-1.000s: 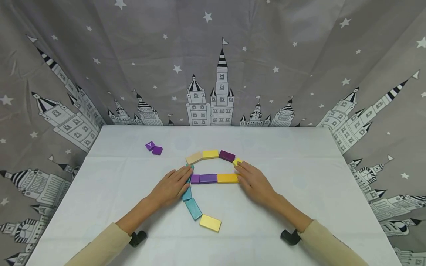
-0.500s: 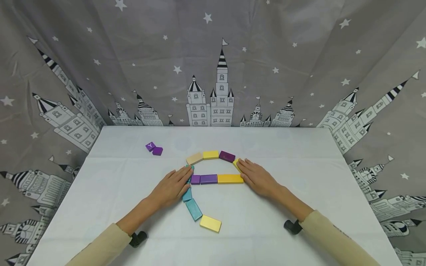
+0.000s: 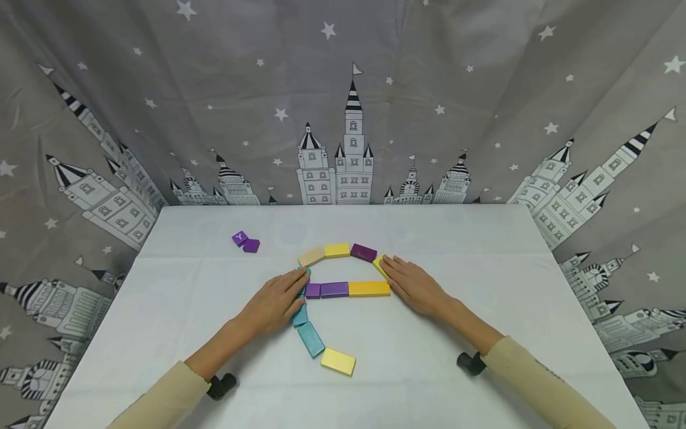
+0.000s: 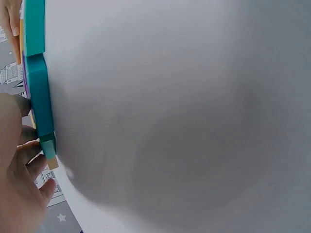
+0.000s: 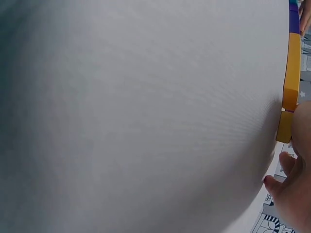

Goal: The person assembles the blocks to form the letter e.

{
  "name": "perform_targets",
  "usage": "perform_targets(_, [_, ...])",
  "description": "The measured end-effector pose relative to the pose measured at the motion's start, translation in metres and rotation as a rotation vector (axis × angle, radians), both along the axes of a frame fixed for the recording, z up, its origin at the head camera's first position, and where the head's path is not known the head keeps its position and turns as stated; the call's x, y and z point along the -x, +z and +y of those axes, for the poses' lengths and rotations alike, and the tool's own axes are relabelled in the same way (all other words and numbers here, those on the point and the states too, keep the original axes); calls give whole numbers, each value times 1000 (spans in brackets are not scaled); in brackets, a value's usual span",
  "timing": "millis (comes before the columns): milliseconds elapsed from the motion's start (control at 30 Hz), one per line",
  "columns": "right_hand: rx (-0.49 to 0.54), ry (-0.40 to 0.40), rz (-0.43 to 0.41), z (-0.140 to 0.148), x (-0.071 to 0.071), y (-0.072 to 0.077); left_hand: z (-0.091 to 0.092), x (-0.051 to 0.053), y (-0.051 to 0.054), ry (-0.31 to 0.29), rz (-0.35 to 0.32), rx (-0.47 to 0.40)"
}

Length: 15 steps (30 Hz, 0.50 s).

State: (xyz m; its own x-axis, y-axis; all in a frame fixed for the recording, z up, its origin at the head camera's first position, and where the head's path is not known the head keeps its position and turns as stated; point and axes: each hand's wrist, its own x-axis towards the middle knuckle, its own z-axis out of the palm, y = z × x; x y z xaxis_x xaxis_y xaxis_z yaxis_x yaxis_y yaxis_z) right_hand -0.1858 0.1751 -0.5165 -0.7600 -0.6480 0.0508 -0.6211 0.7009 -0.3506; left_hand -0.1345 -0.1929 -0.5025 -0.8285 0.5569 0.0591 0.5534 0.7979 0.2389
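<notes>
Flat coloured blocks lie in an open curve with a straight bar across it. My left hand rests with fairly straight fingers on the curve's left side, partly hiding its teal blocks. Below them a teal block leads to a pale yellow block. Across the top run a tan block, a yellow block and a dark purple block. My right hand touches a slanted yellow block with its extended fingertips, partly covering it. The bar has a small purple block, a longer purple block and an orange-yellow block.
Two small purple blocks lie apart at the back left, one marked with a letter. A white cloth covers the table. Behind it hangs a grey curtain printed with castles and stars.
My right hand has drawn back slightly to the right, uncovering the orange-yellow block's right end and more of the slanted yellow block. The left hand stays in place.
</notes>
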Motion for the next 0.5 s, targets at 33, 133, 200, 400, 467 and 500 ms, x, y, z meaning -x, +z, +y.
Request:
perform_targets(33, [-4,1,2,0,0,0,0,1,1,1,-2,-10])
perform_targets(133, [-16,5,4,-1,1,1,-1,5,3,24,-27,-60])
perform_targets(200, [-22,4,0,-2,1,1,-4,9,5,60,-52,-109])
perform_targets(400, [-28,7,1,-1,1,1,-24,27,8,224,-88,-264])
perform_targets(467, [-21,5,-2,-1,1,2,-34,33,9,287,-100,-323])
perform_targets(500, [-16,4,-4,-1,1,2,-40,37,8,316,-102,-356])
